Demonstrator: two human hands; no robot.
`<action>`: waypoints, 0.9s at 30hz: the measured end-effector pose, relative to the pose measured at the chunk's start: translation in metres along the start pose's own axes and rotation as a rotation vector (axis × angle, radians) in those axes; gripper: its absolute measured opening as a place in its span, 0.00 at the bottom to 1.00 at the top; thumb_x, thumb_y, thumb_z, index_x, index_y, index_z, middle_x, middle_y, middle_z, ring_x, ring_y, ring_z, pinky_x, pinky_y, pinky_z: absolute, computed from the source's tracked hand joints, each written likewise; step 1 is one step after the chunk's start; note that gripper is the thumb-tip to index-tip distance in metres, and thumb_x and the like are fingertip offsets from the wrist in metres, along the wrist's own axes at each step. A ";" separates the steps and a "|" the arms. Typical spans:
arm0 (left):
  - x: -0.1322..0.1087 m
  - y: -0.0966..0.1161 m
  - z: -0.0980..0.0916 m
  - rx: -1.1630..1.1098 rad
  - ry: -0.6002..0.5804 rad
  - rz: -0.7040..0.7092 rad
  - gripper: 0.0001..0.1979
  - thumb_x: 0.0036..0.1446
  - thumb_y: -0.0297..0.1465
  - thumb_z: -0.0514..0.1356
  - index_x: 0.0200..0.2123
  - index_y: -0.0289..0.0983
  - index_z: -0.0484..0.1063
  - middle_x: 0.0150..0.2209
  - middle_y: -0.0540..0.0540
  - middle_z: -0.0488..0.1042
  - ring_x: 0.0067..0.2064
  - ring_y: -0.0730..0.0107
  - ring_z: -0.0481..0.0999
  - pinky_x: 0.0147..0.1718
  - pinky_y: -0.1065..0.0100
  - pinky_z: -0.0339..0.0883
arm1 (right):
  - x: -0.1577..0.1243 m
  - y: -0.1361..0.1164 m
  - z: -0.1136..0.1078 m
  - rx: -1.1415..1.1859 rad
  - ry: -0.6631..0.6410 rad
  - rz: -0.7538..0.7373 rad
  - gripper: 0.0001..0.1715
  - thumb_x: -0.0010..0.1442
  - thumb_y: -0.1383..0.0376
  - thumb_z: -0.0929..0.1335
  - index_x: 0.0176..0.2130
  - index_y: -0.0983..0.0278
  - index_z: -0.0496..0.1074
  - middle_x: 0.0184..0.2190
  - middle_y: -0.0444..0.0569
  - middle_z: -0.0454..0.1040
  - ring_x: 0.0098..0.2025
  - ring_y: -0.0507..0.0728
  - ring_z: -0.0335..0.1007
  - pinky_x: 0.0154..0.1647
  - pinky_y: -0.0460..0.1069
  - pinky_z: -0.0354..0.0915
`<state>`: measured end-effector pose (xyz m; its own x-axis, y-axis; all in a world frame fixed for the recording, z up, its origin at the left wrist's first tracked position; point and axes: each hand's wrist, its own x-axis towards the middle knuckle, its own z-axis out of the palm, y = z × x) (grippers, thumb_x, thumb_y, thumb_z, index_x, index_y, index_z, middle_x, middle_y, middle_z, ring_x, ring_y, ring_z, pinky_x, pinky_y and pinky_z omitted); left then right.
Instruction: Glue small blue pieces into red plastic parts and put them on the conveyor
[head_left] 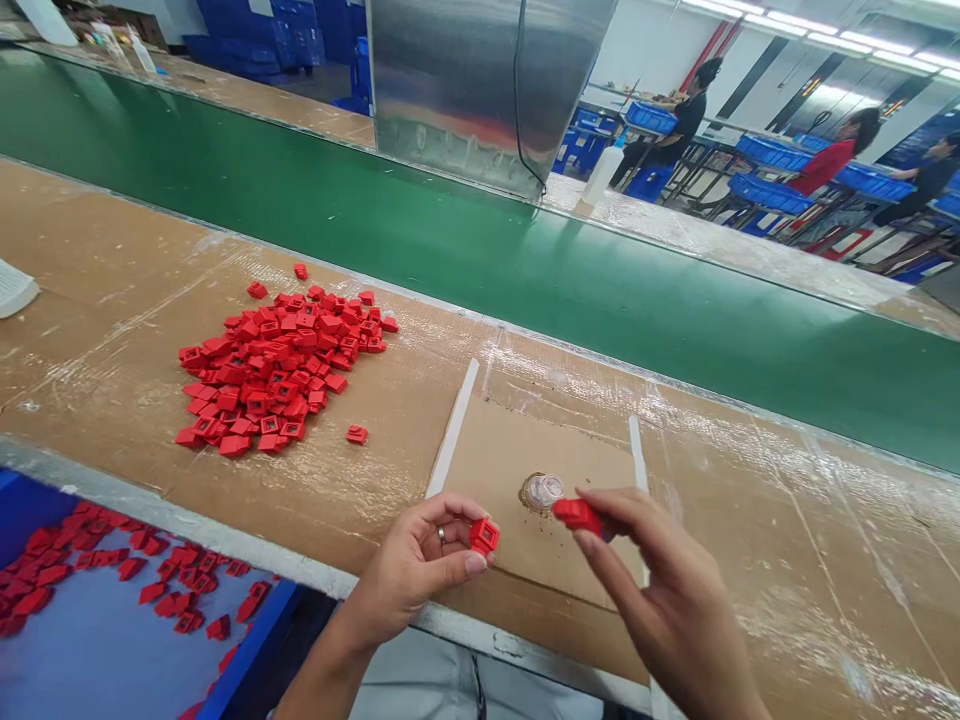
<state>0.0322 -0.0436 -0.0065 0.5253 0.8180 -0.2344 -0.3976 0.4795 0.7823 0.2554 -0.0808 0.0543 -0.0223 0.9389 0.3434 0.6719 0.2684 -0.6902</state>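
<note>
Right hand (660,590) pinches a red plastic part (577,516), long axis toward the left hand (409,570), which grips a square red housing (484,536).

The left hand (409,570) curls up from the bottom of the view, its thumb and fingertips (474,563) pinching a small red piece (484,536), with a ring (441,535) on one finger and the forearm (322,680) angled in from below. The right hand (667,600) reaches in from the lower right, its fingers (622,520) stretched forward and gripping a second red piece (577,516) at their tips.
</note>
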 end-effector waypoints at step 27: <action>-0.002 -0.005 -0.004 0.004 -0.044 0.015 0.14 0.54 0.28 0.70 0.43 0.37 0.72 0.36 0.48 0.78 0.40 0.71 0.77 0.42 0.71 0.66 | -0.025 -0.011 0.056 0.362 -0.084 0.232 0.13 0.68 0.62 0.68 0.52 0.57 0.70 0.45 0.48 0.78 0.44 0.57 0.77 0.44 0.49 0.73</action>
<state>0.0306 -0.0460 -0.0120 0.5515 0.8105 -0.1973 -0.4028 0.4658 0.7879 0.2070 -0.0949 0.0176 0.0286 0.9935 0.1101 0.3639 0.0922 -0.9268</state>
